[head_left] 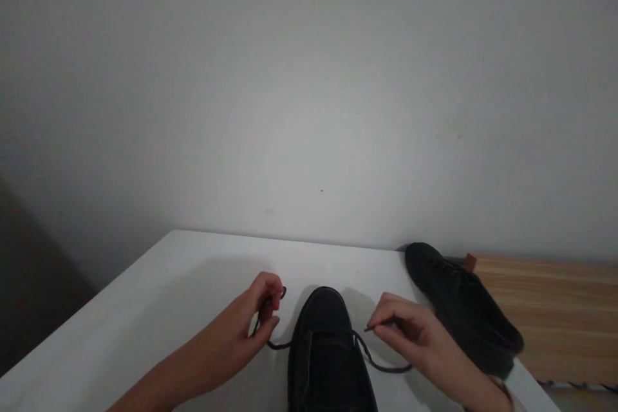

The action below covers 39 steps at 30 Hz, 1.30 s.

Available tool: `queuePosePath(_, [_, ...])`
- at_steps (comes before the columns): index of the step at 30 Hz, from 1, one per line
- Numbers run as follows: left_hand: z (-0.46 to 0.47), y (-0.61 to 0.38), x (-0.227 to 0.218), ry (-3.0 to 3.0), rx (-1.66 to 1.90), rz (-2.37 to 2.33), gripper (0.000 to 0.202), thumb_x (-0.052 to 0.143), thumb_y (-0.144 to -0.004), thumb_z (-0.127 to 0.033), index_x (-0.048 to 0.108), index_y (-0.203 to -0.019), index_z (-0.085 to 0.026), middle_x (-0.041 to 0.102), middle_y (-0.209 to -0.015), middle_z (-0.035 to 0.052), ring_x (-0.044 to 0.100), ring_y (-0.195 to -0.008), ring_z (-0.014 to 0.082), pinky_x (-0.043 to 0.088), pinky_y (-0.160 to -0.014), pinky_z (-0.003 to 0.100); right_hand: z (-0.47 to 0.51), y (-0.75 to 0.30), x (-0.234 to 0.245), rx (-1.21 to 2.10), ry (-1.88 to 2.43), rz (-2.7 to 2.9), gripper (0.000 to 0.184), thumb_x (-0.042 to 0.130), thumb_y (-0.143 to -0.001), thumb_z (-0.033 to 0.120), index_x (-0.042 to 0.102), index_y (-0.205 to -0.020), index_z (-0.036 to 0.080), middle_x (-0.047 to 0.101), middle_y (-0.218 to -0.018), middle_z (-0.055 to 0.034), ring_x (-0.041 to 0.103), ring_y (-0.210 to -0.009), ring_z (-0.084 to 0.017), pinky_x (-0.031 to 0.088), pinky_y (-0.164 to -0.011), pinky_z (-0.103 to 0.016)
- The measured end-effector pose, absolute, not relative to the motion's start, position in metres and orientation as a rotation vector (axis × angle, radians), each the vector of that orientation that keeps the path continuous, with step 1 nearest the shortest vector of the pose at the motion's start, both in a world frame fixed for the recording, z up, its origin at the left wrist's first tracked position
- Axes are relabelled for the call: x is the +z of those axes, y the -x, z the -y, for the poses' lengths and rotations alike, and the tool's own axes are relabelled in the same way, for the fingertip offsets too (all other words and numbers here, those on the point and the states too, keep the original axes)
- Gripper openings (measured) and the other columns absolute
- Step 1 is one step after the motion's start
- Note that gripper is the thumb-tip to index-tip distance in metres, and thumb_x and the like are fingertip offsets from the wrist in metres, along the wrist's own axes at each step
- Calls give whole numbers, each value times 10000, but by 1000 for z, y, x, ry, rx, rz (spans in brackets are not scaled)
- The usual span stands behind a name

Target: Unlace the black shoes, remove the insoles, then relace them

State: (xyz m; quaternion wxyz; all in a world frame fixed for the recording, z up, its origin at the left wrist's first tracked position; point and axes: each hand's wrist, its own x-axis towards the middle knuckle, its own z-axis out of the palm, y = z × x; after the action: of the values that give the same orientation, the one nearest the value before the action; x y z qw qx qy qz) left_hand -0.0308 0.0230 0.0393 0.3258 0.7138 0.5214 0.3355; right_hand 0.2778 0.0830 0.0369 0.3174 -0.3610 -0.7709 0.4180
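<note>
A black shoe (326, 351) stands on the white table (183, 296) with its toe pointing away from me, cut off by the bottom edge. My left hand (248, 328) is closed in a pinch on the left end of the black shoelace (277, 342), which loops up by my fingers. On the other side, my right hand (415, 335) pinches the right end of the shoelace (381, 364), which curves down across the table from the shoe. Both hands sit close beside the shoe's toe.
A second black shoe (458, 306) lies at the table's right edge, toe toward the wall. Beyond it is a wooden surface (555, 315). A plain white wall (309, 90) rises behind the table; a dark gap lies at the left.
</note>
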Motion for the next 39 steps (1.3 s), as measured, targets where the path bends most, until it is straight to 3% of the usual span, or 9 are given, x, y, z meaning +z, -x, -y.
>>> queuePosePath(4, [-25, 30, 32, -1753, 888, -1212, 143, 344, -1004, -324, 454, -1035, -239, 589, -891, 14, 591, -845, 152, 464, -790, 286, -79, -273, 20, 1475, 946, 1908, 345, 607, -886, 502, 583, -803, 168, 516, -680, 17, 478, -554, -97, 387, -506, -218])
queuePosePath(6, [-26, 30, 27, -1686, 880, -1186, 173, 330, -1012, -345, 461, -999, -233, 625, -868, 11, 610, -748, 139, 471, -745, 281, -78, -273, 16, 1719, 820, 1777, 377, 599, -880, 541, 547, -813, 174, 567, -725, -2, 538, -545, -102, 440, -521, -233])
queuePosePath(8, [-27, 30, 21, -1647, 865, -1192, 198, 316, -1013, -374, 451, -977, -235, 638, -800, -9, 561, -577, 112, 448, -608, 247, -79, -272, 14, 1787, 744, 1725, 361, 600, -890, 523, 566, -830, 168, 632, -809, -48, 620, -645, -136, 500, -628, -282])
queuePosePath(12, [-25, 29, 15, -1792, 880, -1333, 275, 312, -1006, -428, 512, -986, -239, 522, -618, -56, 468, -535, 117, 367, -534, 219, -83, -269, 13, 1666, 783, 1745, 310, 588, -920, 465, 618, -835, 169, 668, -913, -81, 631, -769, -152, 502, -735, -300])
queuePosePath(15, [-23, 29, 17, -1924, 901, -1416, 317, 361, -992, -436, 596, -919, -235, 571, -680, -30, 521, -610, 126, 385, -578, 217, -86, -269, 12, 1596, 794, 1766, 354, 571, -915, 503, 611, -796, 172, 657, -978, -100, 626, -846, -181, 509, -749, -319])
queuePosePath(21, [-22, 27, 14, -2125, 900, -1436, 237, 495, -958, -352, 711, -928, -260, 716, -763, -8, 629, -667, 132, 433, -617, 199, -79, -273, 15, 1241, 1019, 2075, 269, 580, -914, 411, 620, -788, 176, 578, -734, -24, 549, -695, -152, 449, -636, -264])
queuePosePath(32, [-22, 22, 6, -2414, 751, -1450, 171, 542, -923, -254, 704, -869, -242, 672, -671, -4, 597, -605, 122, 393, -564, 212, -73, -271, 14, 1000, 1040, 2310, 229, 468, -953, 308, 562, -779, 192, 553, -750, -22, 531, -701, -154, 441, -622, -249])
queuePosePath(39, [-20, 6, 5, -2508, 787, -1442, 146, 547, -906, -204, 679, -846, -213, 620, -638, 0, 560, -602, 141, 369, -555, 245, -72, -264, 17, 891, 951, 2289, 202, 506, -947, 304, 592, -794, 203, 569, -766, -25, 578, -720, -153, 481, -649, -243])
